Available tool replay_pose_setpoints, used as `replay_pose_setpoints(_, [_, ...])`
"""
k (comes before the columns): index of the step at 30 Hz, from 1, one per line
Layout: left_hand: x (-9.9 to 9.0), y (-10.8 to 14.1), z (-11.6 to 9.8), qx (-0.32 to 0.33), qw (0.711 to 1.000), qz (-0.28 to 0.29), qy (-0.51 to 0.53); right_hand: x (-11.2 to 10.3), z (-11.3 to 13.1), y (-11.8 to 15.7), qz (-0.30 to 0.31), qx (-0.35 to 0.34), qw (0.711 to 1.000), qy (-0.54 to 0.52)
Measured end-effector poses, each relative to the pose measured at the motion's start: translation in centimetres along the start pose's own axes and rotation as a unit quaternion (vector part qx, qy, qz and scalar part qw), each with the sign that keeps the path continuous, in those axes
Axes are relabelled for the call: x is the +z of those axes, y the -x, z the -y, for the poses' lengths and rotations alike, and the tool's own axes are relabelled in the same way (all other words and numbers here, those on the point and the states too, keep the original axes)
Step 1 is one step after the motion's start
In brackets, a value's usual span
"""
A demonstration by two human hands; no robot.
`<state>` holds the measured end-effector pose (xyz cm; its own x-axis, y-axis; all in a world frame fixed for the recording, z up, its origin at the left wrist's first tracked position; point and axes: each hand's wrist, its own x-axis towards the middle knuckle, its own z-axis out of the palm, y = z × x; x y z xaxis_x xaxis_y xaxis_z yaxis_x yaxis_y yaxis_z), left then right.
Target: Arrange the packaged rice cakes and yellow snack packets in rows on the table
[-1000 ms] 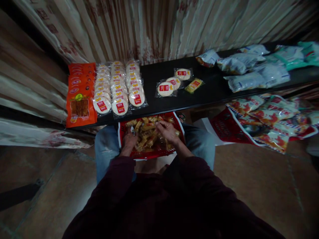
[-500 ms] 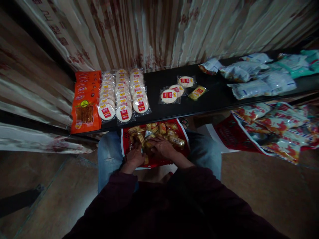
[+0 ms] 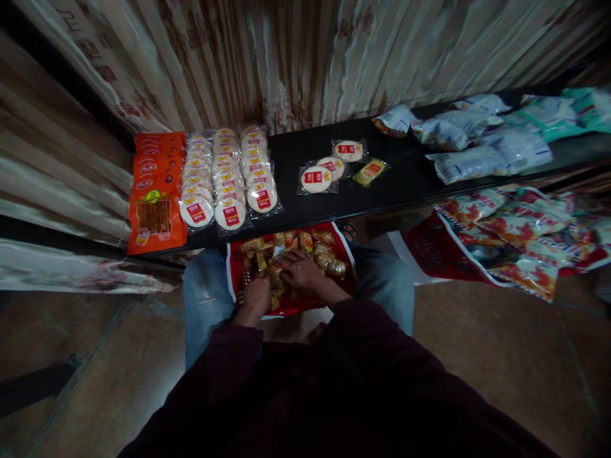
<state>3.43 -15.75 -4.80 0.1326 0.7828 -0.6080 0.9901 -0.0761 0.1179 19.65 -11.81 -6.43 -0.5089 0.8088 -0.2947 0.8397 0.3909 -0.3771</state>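
A red basket (image 3: 347, 245) with a white rim rests between my knees, below the shelf's front edge. Inside lie several small yellow-wrapped snack packets (image 3: 330, 262). My right hand (image 3: 301, 270) is over the middle of the pile, fingers stretched out and touching the packets. At the basket's left side, my left hand (image 3: 258, 294) reaches down among the packets; its fingertips are hidden, so I cannot make out a hold. On the black shelf (image 3: 296, 213) above are one yellow packet (image 3: 370, 172) and loose round rice crackers (image 3: 317, 179) in clear wrappers.
Three rows of wrapped rice crackers (image 3: 230, 213) stand on the shelf beside an orange snack bag (image 3: 155, 216). Farther right lie silver-white bags (image 3: 470, 164) and green bags (image 3: 548, 119). Below them, a second red basket (image 3: 432, 248) holds red-and-white bags (image 3: 525, 267). Curtains (image 3: 305, 63) hang behind.
The view has shifted slightly, so the shelf and its goods sit a little farther left. My left hand has gone a bit deeper among the packets; my right hand stays over the pile.
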Motion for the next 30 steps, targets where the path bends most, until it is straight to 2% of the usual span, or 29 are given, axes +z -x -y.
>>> replay_pose_setpoints(4, [-0.8,1.5,1.6,0.007,0.999,-0.044,0.015,-0.9,-0.4,2.2,0.036,-0.037,0.999,-0.006])
replay_pose_setpoints(7, [-1.3,2.1,2.9,-0.025,0.997,-0.063,0.027,-2.2,-1.1,2.2,0.041,0.002,0.999,-0.019])
replay_pose_setpoints(9, [-1.2,2.3,3.1,-0.036,0.996,-0.079,0.025,-2.9,-1.3,1.0,0.004,0.029,0.999,-0.017])
replay_pose_setpoints(12, [-0.9,1.9,2.3,-0.024,0.987,-0.156,0.031,-3.1,-0.7,-1.8,-0.058,0.024,0.998,-0.001])
replay_pose_setpoints(15, [-0.8,-0.1,1.5,0.020,0.976,-0.201,0.078,-2.1,0.8,-4.2,-0.043,0.016,0.999,0.013])
replay_pose_setpoints(17, [-1.0,-2.2,1.5,0.053,0.975,-0.187,0.111,-1.2,1.8,-4.7,0.003,0.049,0.998,0.038])
replay_pose_setpoints(19, [-1.2,-4.3,1.5,0.034,0.980,-0.134,0.146,-0.5,2.2,-4.1,0.034,0.070,0.995,0.058])
replay_pose_setpoints(22, [-1.2,-5.7,1.1,0.051,0.980,-0.083,0.176,-0.7,1.6,-1.9,0.056,0.022,0.997,0.046])
replay_pose_setpoints(24, [-1.1,-5.3,0.3,0.099,0.982,-0.055,0.154,-1.7,0.5,-0.3,0.074,-0.039,0.996,0.025])
replay_pose_setpoints(25, [-1.0,-4.8,-0.2,0.115,0.984,-0.038,0.134,-2.4,-0.1,0.2,0.080,-0.033,0.996,0.021])
replay_pose_setpoints(27, [-0.9,-3.5,-1.1,0.128,0.986,-0.023,0.103,-3.7,-1.2,0.5,0.046,0.032,0.998,0.027])
replay_pose_setpoints(30, [-0.8,-1.6,-1.8,0.162,0.980,-0.025,0.112,-5.0,-2.2,-1.2,-0.041,0.152,0.987,0.026])
